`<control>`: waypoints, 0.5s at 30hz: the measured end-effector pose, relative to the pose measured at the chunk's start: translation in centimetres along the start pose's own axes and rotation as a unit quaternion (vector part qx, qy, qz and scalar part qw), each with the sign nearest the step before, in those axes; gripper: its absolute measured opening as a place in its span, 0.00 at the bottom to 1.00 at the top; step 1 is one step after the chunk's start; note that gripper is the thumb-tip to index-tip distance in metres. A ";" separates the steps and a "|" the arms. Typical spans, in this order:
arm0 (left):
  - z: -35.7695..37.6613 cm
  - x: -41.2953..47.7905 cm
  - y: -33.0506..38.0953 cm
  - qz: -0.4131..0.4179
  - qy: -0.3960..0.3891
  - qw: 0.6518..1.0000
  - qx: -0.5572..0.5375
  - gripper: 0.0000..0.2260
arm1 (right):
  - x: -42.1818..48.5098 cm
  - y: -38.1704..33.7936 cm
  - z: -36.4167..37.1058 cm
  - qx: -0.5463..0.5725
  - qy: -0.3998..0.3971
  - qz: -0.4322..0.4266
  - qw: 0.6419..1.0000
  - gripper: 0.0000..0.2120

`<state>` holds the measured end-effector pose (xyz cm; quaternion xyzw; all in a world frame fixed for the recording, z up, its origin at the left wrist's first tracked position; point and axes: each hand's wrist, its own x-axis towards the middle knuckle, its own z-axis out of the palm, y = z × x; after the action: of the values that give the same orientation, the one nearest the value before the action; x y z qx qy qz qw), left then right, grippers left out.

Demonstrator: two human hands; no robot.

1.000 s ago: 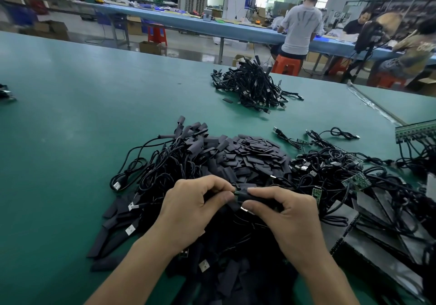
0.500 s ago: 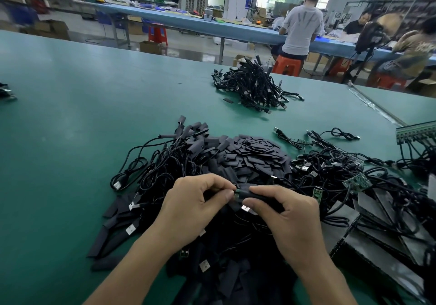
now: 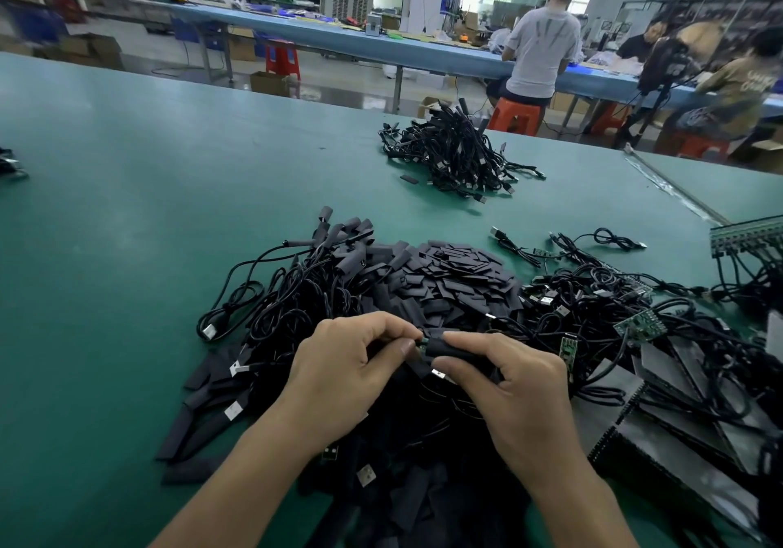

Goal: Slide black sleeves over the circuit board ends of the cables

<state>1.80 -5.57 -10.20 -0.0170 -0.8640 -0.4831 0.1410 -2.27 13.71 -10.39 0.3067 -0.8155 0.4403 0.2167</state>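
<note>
Right hand (image 3: 508, 382) pinches black sleeve (image 3: 445, 349), left hand (image 3: 351, 361) pinches circuit board end (image 3: 421, 346) at sleeve mouth, both over pile (image 3: 457, 280). Risk: tilted board corner catches rim, sleeve buckles; weak pinch lets board slip

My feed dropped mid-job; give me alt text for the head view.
The left hand pinches a cable's circuit board end, a green sliver showing at the mouth of the black sleeve gripped by the right hand. Beneath them, loose sleeves and tangled cables lie heaped on a green table.
</note>
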 end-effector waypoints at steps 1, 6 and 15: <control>0.0 0.0 0.0 0.000 -0.001 1.000 -0.006 0.05 | 0.0 0.1 0.1 0.002 0.003 -0.001 1.000 0.12; -0.2 -0.1 0.0 0.011 0.003 0.999 -0.034 0.07 | -0.2 0.3 0.4 -0.020 -0.008 -0.014 1.000 0.12; -0.1 -0.1 0.4 0.026 0.045 0.996 -0.069 0.08 | -0.3 0.4 0.5 -0.013 0.014 -0.028 0.999 0.12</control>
<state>1.99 -5.45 -9.86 -0.0269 -0.8207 -0.5377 0.1910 -2.34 13.53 -11.05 0.3205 -0.8091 0.4274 0.2449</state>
